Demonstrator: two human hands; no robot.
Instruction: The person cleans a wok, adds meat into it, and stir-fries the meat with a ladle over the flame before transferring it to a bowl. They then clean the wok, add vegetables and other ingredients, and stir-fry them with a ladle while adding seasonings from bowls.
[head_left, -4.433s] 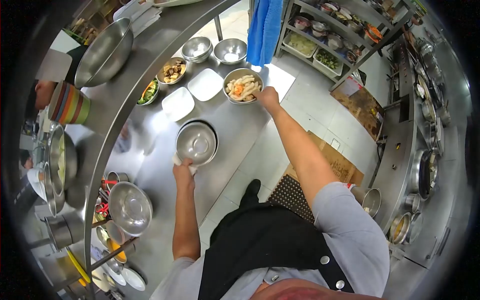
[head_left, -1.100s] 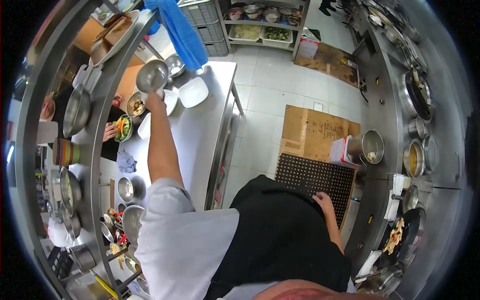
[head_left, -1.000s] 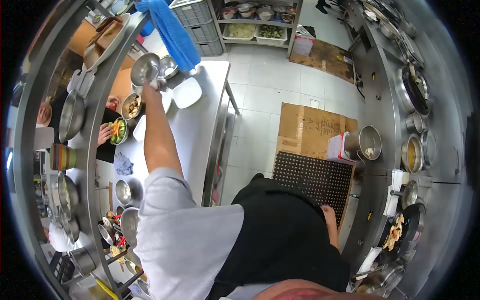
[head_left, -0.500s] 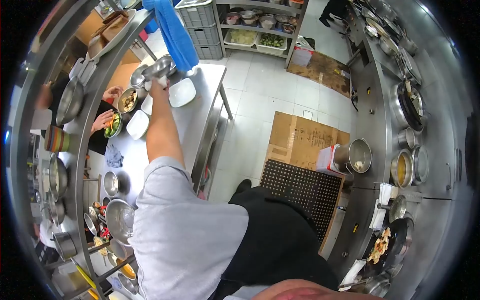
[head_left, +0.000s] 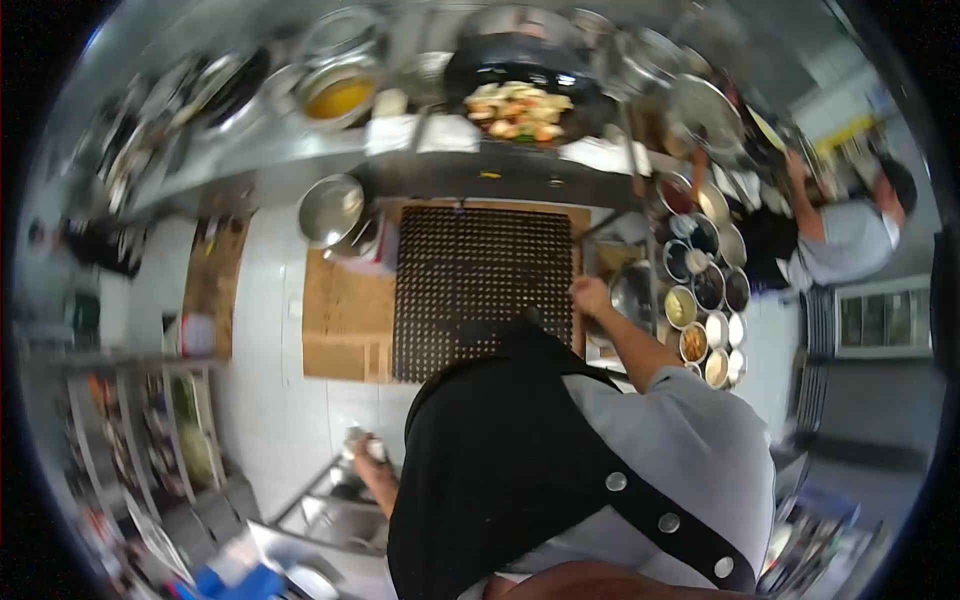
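Observation:
Low at the left, my left hand [head_left: 370, 455] is closed round a blurred white item that looks like a folded cloth [head_left: 352, 438]. Metal shows just below that hand, but I cannot make out whether it is held. On the other side, my right hand [head_left: 590, 295] hangs over the edge of the black perforated mat [head_left: 480, 290], fingers curled and nothing visible in them. Beside it, on a lower level, lies a steel bowl [head_left: 632, 292]. Ahead on the stove sits a black wok [head_left: 595, 112] with pale and orange food pieces [head_left: 518, 110].
A steel pot [head_left: 332, 210] stands in front of the stove, left of the mat. Several seasoning containers [head_left: 708, 285] fill a rack at the right, where another person [head_left: 850, 235] works. A pot of yellow liquid [head_left: 340, 98] is on the stove. Shelves [head_left: 140, 430] stand at left.
My body has turned from the steel table to face the stove. My left hand has left the bowls on the table and is now low at my side. My right hand has come into view.

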